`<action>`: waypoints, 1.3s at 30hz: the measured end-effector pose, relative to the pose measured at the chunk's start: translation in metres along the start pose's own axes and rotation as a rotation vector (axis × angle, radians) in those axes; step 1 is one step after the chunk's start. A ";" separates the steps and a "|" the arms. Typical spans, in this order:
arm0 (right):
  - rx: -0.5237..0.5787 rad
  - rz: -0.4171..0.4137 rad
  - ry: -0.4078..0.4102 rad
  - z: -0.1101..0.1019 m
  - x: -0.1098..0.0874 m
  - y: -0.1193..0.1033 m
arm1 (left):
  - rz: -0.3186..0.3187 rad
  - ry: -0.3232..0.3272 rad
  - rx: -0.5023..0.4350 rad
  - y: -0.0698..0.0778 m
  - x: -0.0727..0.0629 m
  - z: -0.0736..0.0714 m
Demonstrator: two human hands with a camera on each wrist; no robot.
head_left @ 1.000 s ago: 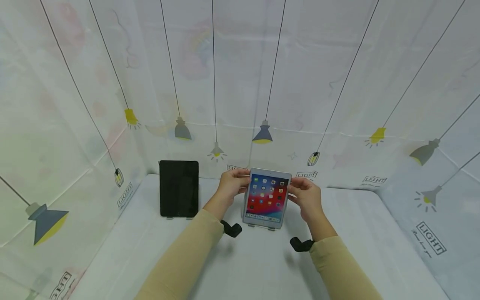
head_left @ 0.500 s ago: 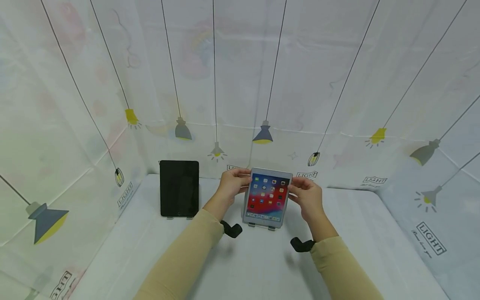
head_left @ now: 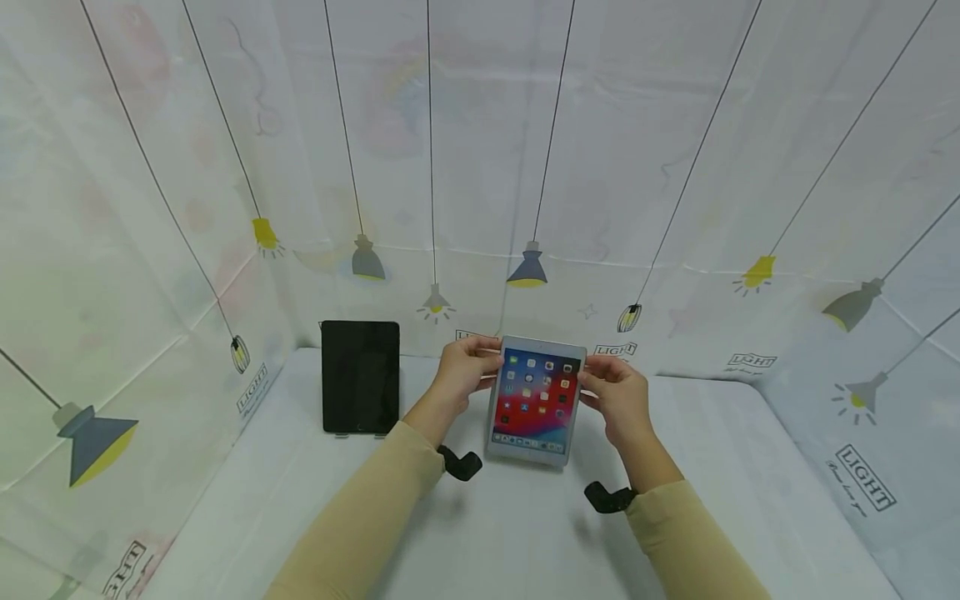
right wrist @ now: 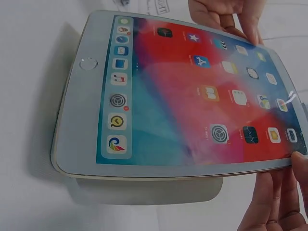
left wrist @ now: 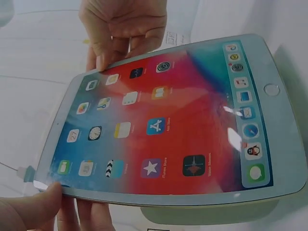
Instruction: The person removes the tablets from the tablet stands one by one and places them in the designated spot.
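Observation:
A white tablet (head_left: 534, 400) with its home screen lit leans at the middle of the table, its screen towards me. My left hand (head_left: 459, 371) pinches its upper left edge, thumb on the front and fingers behind. On the opposite side my right hand (head_left: 618, 398) grips the upper right edge the same way. Behind the tablet, part of a pale stand (left wrist: 207, 215) shows in the left wrist view, and the stand (right wrist: 149, 191) also shows in the right wrist view. Most of that stand is hidden; whether the tablet touches it I cannot tell.
Left of my left hand a black tablet (head_left: 361, 377) with a dark screen stands on a small holder. The table (head_left: 517, 533) has a white cover. Behind and at both sides hangs a white cloth (head_left: 480, 167) printed with lamps.
The white tablet's lower edge has come slightly towards me and now covers the stand's front feet, which showed before. Both hands keep their hold on its edges.

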State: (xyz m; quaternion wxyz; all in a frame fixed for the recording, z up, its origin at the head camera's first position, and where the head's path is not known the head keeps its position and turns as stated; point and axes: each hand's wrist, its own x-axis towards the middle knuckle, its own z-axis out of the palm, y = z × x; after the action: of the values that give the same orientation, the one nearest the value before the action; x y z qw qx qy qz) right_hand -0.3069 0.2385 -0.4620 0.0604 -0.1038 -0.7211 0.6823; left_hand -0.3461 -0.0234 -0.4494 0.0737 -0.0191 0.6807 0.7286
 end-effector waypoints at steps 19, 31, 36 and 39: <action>0.004 0.103 -0.051 -0.010 -0.022 0.009 | -0.028 -0.046 0.037 -0.011 -0.023 -0.002; -0.023 0.163 -0.069 -0.010 -0.039 0.022 | -0.093 -0.043 0.045 -0.029 -0.036 -0.006; -0.039 0.181 -0.069 -0.010 -0.045 0.026 | -0.114 -0.050 0.052 -0.034 -0.042 -0.008; -0.046 0.191 -0.074 -0.012 -0.050 0.026 | -0.124 -0.057 0.046 -0.038 -0.044 -0.008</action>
State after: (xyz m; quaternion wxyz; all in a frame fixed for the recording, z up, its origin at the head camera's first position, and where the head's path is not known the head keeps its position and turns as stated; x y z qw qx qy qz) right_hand -0.2545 0.2395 -0.4849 -0.0339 -0.1482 -0.7252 0.6715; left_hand -0.2982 -0.0328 -0.4821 0.1383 -0.0386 0.6925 0.7070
